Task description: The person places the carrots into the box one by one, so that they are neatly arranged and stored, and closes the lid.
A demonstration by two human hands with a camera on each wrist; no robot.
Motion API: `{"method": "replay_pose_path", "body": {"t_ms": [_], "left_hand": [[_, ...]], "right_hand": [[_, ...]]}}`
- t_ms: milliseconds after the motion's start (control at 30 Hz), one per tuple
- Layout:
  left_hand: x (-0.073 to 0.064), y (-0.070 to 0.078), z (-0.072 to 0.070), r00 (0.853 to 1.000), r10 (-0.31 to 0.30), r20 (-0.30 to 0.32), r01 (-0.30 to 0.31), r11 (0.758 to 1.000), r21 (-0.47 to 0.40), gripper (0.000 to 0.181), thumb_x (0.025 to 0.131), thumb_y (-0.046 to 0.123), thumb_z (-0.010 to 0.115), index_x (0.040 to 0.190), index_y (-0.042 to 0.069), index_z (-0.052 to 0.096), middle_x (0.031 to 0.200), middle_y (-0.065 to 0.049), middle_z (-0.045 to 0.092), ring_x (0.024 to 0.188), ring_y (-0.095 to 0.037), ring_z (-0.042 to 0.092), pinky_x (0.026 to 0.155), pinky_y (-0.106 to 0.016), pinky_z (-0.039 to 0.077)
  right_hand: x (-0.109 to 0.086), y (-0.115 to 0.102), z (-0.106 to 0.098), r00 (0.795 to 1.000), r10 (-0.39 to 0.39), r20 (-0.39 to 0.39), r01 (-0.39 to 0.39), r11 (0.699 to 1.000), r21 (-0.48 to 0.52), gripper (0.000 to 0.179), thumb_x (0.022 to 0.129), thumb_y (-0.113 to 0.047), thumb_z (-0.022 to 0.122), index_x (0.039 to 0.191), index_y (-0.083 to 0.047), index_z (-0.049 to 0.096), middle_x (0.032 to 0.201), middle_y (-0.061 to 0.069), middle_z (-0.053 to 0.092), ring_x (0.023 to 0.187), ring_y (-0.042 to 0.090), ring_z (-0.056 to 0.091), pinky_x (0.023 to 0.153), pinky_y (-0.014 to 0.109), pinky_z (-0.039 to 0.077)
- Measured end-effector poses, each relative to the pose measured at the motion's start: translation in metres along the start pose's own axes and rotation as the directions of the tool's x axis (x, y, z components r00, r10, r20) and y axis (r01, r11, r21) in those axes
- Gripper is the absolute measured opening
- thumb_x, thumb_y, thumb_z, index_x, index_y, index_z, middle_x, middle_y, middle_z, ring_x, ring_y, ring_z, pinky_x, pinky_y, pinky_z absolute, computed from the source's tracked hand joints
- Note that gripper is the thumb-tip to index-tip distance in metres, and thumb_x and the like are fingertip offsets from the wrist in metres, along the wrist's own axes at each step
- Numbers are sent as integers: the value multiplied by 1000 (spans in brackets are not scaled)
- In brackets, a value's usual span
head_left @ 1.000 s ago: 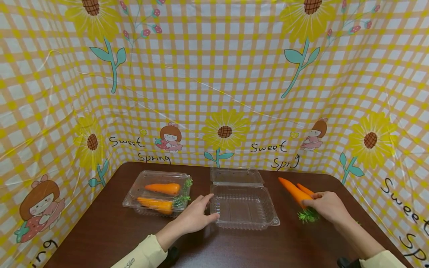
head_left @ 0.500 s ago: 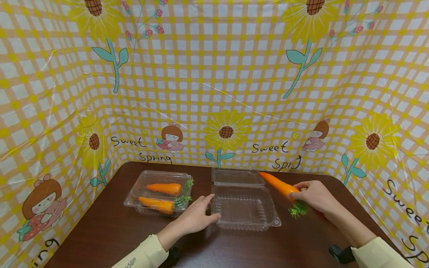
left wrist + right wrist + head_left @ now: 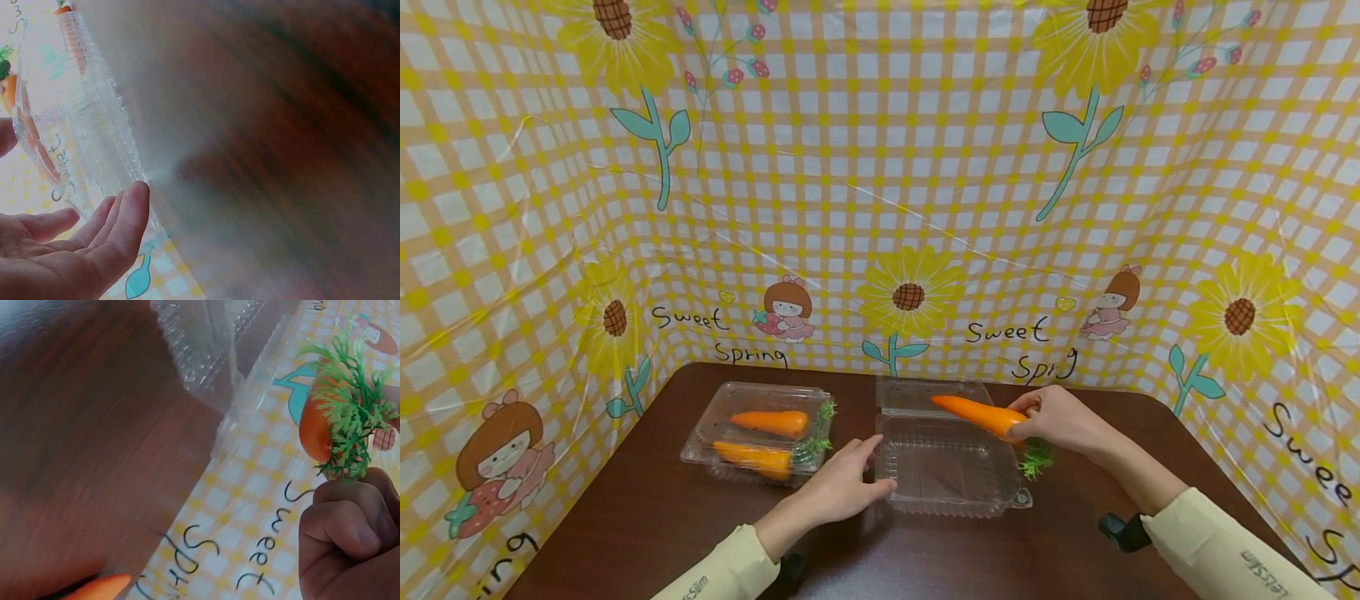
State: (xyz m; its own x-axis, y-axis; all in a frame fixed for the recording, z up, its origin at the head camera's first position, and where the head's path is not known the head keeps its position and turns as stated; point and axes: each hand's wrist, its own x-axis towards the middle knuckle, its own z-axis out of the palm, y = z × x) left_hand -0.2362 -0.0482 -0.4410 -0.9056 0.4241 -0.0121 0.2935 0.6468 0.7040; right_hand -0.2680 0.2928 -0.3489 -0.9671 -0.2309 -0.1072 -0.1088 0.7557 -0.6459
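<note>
My right hand (image 3: 1060, 421) pinches an orange carrot (image 3: 973, 414) near its leafy green end. In the head view the carrot's tip points left, over the back right of an open clear plastic clamshell box (image 3: 951, 507). The right wrist view shows the carrot's green tuft (image 3: 353, 409) above my curled fingers. Beside the box's left wall rests my left hand (image 3: 838, 483), fingers loosely extended with fingertips right at the rim. In the left wrist view those fingers (image 3: 125, 219) lie along the box's ribbed side. The box's raised lid (image 3: 895, 392) leans back behind it.
A closed clear clamshell box (image 3: 700, 452) stands at the left with two carrots inside, green tops poking out at its right side. Another carrot (image 3: 100, 589) lies on the dark table, seen in the right wrist view. A checked cloth (image 3: 820, 208) hangs around the table.
My right hand has lifted a carrot off the table at the right and carried it left, over the open box. My left hand has stayed at the box's left rim.
</note>
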Motion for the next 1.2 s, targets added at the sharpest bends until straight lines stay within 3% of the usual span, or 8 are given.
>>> {"method": "replay_pose_path", "body": {"t_ms": [233,367,700,933,1200], "left_hand": [[2,-1,0,1000,0,-2,1,1000,9,78,95,46,67,157,12,35,132,-11,56,118,-27,59,91,-49,51],[2,0,0,1000,-2,-8,2,1000,16,77,94,45,68,157,13,36,129,-9,57,115,-25,59,88,-47,51],[4,0,-1,1000,-7,-18,7,1000,30,77,93,46,70,155,12,40,118,-6,58,101,-20,58,76,-39,48],[5,1,-1,1000,-3,-19,4,999,39,76,93,44,70,154,11,41,118,-5,58,96,-17,57,73,-36,46],[5,2,-2,1000,-7,-15,8,999,36,77,92,44,71,154,9,42,113,-4,58,90,-15,53,71,-34,44]], "right_hand": [[17,-13,14,997,-42,60,45,998,-35,42,77,-17,83,114,2,72,104,11,73,83,20,63,68,33,49],[26,-17,23,994,-66,83,72,995,-71,45,75,-16,85,115,1,73,114,14,72,89,20,65,72,35,52],[52,-14,49,970,-170,172,200,964,-174,43,74,-10,85,113,3,73,107,12,73,79,14,64,68,32,53],[61,-9,59,977,-140,158,177,952,-251,43,73,-6,87,114,-1,74,104,9,75,79,14,64,71,35,55],[59,-5,68,984,-113,141,160,907,-391,44,75,-6,83,117,-7,75,112,8,74,80,16,63,62,33,49]]}}
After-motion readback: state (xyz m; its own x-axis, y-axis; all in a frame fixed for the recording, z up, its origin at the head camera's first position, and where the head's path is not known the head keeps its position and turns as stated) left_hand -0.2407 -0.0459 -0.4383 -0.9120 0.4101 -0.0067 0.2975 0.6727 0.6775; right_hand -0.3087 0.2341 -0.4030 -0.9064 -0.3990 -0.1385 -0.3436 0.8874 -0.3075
